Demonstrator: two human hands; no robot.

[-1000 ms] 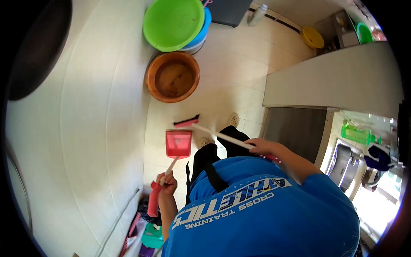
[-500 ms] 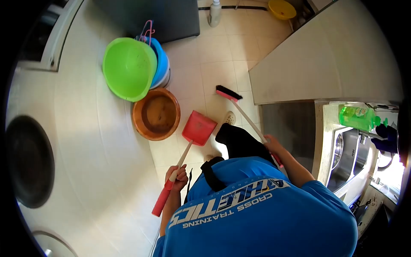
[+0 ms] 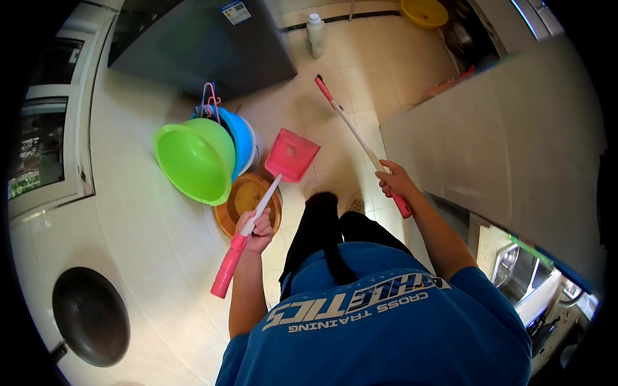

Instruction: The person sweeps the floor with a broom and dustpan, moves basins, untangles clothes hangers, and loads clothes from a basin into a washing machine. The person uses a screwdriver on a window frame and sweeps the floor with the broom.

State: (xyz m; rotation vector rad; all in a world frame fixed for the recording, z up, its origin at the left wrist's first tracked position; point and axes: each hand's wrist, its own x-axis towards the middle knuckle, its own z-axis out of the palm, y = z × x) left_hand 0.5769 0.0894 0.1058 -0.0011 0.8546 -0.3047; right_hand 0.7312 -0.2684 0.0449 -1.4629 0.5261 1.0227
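Note:
My left hand (image 3: 258,233) is closed round the white handle of a pink dustpan (image 3: 291,155), just above its pink grip. The dustpan's pan lies beyond the hand, over the right rim side of a brown basin (image 3: 239,199). My right hand (image 3: 395,181) grips the white stick of a broom (image 3: 356,132) near its pink end. The broom's head, pink with dark bristles, points away towards the upper middle of the view and is seen edge-on.
A green basin (image 3: 193,157) leans on a blue basin (image 3: 243,145) at the left, before a dark grey cabinet (image 3: 212,58). A white bottle (image 3: 315,37) and a yellow basin (image 3: 425,11) are farther off. A counter (image 3: 489,128) runs along the right; a black pan (image 3: 91,316) hangs left.
The view has shifted forward along the floor. The dustpan has moved from beside my feet to near the basins, and the broom head has swung away from it, farther ahead.

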